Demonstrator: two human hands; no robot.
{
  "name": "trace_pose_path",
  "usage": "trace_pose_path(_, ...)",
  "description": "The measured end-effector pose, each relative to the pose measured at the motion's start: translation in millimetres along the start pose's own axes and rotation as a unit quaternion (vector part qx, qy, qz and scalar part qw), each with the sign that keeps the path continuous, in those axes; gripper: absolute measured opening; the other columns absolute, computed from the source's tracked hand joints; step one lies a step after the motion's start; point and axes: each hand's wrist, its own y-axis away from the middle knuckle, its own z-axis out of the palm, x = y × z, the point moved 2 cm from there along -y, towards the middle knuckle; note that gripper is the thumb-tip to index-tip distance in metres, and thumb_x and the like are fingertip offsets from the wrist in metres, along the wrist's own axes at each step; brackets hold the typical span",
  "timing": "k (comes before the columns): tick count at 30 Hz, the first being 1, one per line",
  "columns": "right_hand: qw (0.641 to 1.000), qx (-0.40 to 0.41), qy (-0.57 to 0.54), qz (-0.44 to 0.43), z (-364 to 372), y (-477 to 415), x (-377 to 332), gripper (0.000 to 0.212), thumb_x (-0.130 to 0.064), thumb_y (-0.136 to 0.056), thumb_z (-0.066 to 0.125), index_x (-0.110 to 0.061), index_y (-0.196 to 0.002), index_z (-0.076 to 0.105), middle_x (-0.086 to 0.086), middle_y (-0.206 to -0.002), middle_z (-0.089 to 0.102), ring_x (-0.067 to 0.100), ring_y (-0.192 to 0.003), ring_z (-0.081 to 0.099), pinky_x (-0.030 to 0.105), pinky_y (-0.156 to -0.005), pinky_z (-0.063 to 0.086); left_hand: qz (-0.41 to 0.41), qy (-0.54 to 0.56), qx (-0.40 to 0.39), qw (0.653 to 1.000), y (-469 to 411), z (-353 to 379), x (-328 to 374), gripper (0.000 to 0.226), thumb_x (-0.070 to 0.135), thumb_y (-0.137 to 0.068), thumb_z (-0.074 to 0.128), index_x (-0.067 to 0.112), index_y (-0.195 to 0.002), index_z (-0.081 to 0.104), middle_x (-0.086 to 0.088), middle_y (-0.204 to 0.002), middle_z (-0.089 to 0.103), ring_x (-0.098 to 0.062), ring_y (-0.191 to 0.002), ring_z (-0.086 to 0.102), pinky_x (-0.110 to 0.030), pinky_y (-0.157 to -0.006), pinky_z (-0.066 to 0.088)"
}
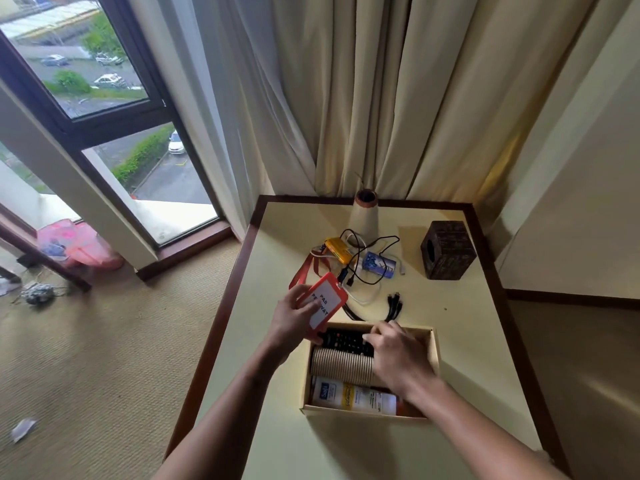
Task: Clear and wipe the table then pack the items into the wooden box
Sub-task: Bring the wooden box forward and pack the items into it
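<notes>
- Wooden box (332,410) is set on the tabletop (467,341) near the front edge, open at the top and partly filled.
- Inside it, a black remote control (343,341) is laid along the far wall, a ribbed stack of paper cups (341,367) lies on its side in the middle, and a white and yellow bottle (353,398) is laid along the near wall.
- The left hand (294,317) is wrapped around an orange card holder (329,304), held tilted just over the box's far left corner; its red lanyard (304,275) trails back onto the tabletop.
- The right hand (398,355) is lowered into the box, its fingers bent onto the right end of the remote control, which appears to be gripped and settled into place.
- The packing step is judged to be in hand, and roughly half done.
- Left out toward the far edge are a yellow gadget (337,249), a blue packet (379,265), a looped black cable (367,280) and a multi-head cable (394,304); a dark tissue box (446,251) stands by the right edge.
- For the next move, the lanyard would need to be gathered with the card holder so that it is not caught in the cables, and a flat gap beside the remote control would have to be found.
</notes>
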Motion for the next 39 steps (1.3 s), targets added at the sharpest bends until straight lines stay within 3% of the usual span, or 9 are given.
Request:
trace_pose_path(3,0.964,0.109,-0.227,0.080,-18,-10,-6,0.038,-0.008,-0.100,0.053,-0.021,-0.135,0.059,0.005,-0.130,0.055,0.012,-0.103,0.059,0.011,-0.075,0.051,0.035,-0.017,-0.075,0.996,15,-9,28,0.025,0.005,-0.099,0.063,0.018,-0.119,0.060,-0.021,-0.112,0.060,-0.030,-0.085,0.073,-0.037,-0.055,0.063)
trace_pose_path(7,0.919,0.076,-0.386,0.026,-52,-27,-32,0.072,-0.010,-0.095,0.062,-0.039,-0.152,0.029,-0.005,-0.153,0.028,0.011,-0.139,0.033,0.031,-0.103,0.049,0.093,-0.070,-0.130,0.985,36,-19,69,0.028,0.007,-0.096,0.068,0.008,-0.123,0.061,-0.019,-0.108,0.064,-0.028,-0.076,0.075,-0.031,-0.051,0.061)
trace_pose_path(11,0.851,0.014,-0.525,-0.011,-90,-29,-62,0.040,-0.008,-0.105,0.046,-0.032,-0.136,0.049,-0.002,-0.129,0.057,0.012,-0.126,0.053,0.011,-0.079,0.054,0.139,0.015,-0.130,0.982,53,-29,105,0.033,0.017,-0.091,0.076,0.004,-0.117,0.061,-0.025,-0.105,0.069,-0.038,-0.074,0.072,-0.034,-0.051,0.061)
trace_pose_path(15,0.875,0.009,-0.483,-0.044,-107,-20,-77,0.025,-0.030,-0.108,0.040,-0.020,-0.116,0.061,-0.001,-0.097,0.071,0.021,-0.089,0.067,0.032,-0.072,0.060,0.189,0.141,-0.077,0.969,66,-35,129,0.035,0.018,-0.089,0.077,0.003,-0.115,0.060,-0.026,-0.104,0.069,-0.040,-0.071,0.070,-0.034,-0.047,0.057)
trace_pose_path(20,0.961,0.005,-0.256,-0.105,-118,-2,-89,0.025,-0.032,-0.108,0.040,-0.025,-0.115,0.063,-0.020,-0.068,0.049,-0.005,-0.061,0.052,0.015,-0.060,0.033,0.373,-0.241,0.105,0.890,66,-35,133,0.017,0.018,-0.101,0.064,0.029,-0.114,0.061,-0.005,-0.101,0.073,-0.021,-0.071,0.072,-0.030,-0.050,0.060)
trace_pose_path(24,0.959,0.057,-0.238,-0.146,-150,6,-79,0.019,-0.032,-0.106,0.048,-0.026,-0.100,0.065,-0.014,-0.068,0.059,0.001,-0.054,0.053,0.021,-0.049,0.039,0.348,-0.448,0.033,0.823,70,-36,130,0.026,0.014,-0.102,0.057,0.031,-0.121,0.060,0.001,-0.107,0.072,-0.010,-0.080,0.069,-0.021,-0.057,0.058)
trace_pose_path(26,0.949,0.053,-0.279,-0.139,-164,7,-70,0.020,-0.026,-0.105,0.052,-0.026,-0.090,0.065,-0.010,-0.064,0.060,0.006,-0.054,0.049,0.036,-0.051,0.044,0.286,-0.387,-0.072,0.873,75,-38,129,0.025,0.011,-0.102,0.058,0.032,-0.114,0.062,0.002,-0.103,0.070,-0.011,-0.071,0.066,-0.024,-0.052,0.054)
trace_pose_path(32,0.894,0.061,-0.431,-0.104,-179,16,-61,0.022,-0.024,-0.101,0.055,-0.008,-0.092,0.067,-0.003,-0.062,0.053,0.009,-0.057,0.050,0.017,-0.055,0.044,0.221,-0.154,-0.283,0.920,99,-42,138,0.015,0.010,-0.101,0.059,0.009,-0.116,0.062,-0.010,-0.093,0.072,-0.020,-0.063,0.064,-0.023,-0.047,0.050)
trace_pose_path(39,0.865,0.072,-0.492,-0.061,-150,29,-63,0.021,-0.030,-0.102,0.050,-0.027,-0.101,0.071,-0.003,-0.063,0.054,0.017,-0.053,0.048,0.028,-0.052,0.044,0.234,0.122,-0.111,0.958,117,-17,137,0.023,0.018,-0.098,0.066,0.005,-0.117,0.061,-0.013,-0.093,0.069,-0.029,-0.066,0.062,-0.029,-0.048,0.050)
